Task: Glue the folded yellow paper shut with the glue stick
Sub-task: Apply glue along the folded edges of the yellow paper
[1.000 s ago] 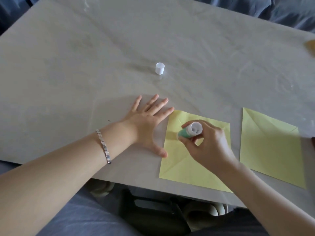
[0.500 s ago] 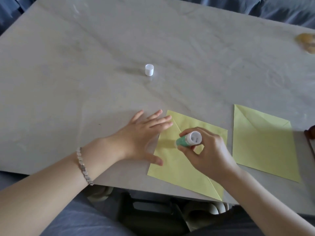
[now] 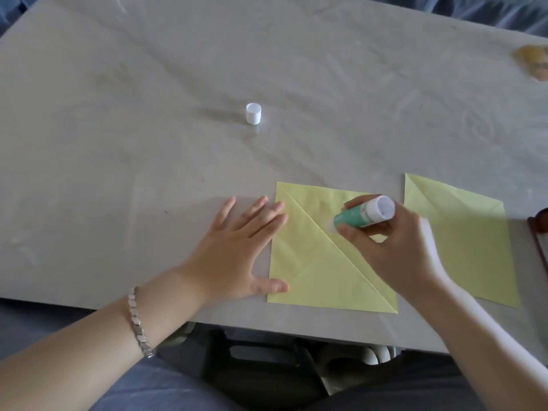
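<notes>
Table (image 3: pixel 118 143): a pale grey top with a wrinkled, glossy covering that fills most of the view.
Folded yellow paper (image 3: pixel 314 280): lies flat near the table's front edge, right of centre. A diagonal fold edge runs from its far left corner to its near right corner.
Second yellow sheet (image 3: pixel 465 247): also folded, flat on the table just beside the first on the right. The two do not touch.
Left hand (image 3: pixel 234 253): palm down on the table at the paper's left edge. Its fingers are straight and spread, gripping nothing. Two fingertips and the thumb tip reach onto the paper's margin.
Right hand (image 3: pixel 397 250): over the paper's right half, with fingers and thumb curled round the glue stick.
Glue stick (image 3: pixel 355 217): green barrel, tilted, white base toward the camera. Its tip is down at the paper close beside the diagonal fold (actual contact is too blurred to confirm).
Bracelet (image 3: pixel 137 321): silver links on the left wrist.
Cap (image 3: pixel 253 114): small, white, standing alone, well apart from the papers on their far side.
</notes>
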Tool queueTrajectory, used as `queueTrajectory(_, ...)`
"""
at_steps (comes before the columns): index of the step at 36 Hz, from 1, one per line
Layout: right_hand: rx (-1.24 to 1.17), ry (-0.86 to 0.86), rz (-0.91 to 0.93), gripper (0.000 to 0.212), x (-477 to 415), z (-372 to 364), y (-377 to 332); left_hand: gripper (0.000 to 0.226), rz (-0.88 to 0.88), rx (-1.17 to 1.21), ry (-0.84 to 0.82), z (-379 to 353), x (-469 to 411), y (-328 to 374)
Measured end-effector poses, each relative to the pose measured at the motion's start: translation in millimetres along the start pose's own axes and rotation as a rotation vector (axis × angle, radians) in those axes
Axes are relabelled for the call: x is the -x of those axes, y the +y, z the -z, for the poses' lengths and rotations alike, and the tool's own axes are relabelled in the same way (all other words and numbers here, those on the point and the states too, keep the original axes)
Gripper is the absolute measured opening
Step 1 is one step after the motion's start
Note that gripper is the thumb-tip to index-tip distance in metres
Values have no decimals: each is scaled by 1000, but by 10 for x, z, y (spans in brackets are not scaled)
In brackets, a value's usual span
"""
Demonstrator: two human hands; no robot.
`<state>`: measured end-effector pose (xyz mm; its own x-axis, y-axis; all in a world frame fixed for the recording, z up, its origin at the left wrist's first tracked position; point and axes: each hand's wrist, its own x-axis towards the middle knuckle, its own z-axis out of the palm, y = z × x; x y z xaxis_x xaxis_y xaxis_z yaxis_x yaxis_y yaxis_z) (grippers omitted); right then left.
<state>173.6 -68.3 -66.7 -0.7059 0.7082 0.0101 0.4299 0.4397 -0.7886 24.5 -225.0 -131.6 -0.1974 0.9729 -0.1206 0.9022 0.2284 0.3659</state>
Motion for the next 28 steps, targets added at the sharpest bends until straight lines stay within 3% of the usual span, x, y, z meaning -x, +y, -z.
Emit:
queueTrajectory(8, -58, -139, 87, 25, 169, -396, -101, 103, 4, -15, -13, 64, 22, -29)
queueTrajectory(12, -27, -151, 147, 27, 196, -502, -114, 110, 29, -27, -58, 77, 40, -45)
queueTrajectory(19, -25, -112, 161, 24, 190, -458, -116, 107, -30, 65, 3, 47, 75, -101)
queueTrajectory(25, 16, 26, 73, 22, 149, -158, 5, 60, 63, 306, 301, 215, -65, -138)
queueTrajectory(28, 61, 64, 26, 20, 117, -49, 79, 29, 163, 373, 340, 351, -339, -114)
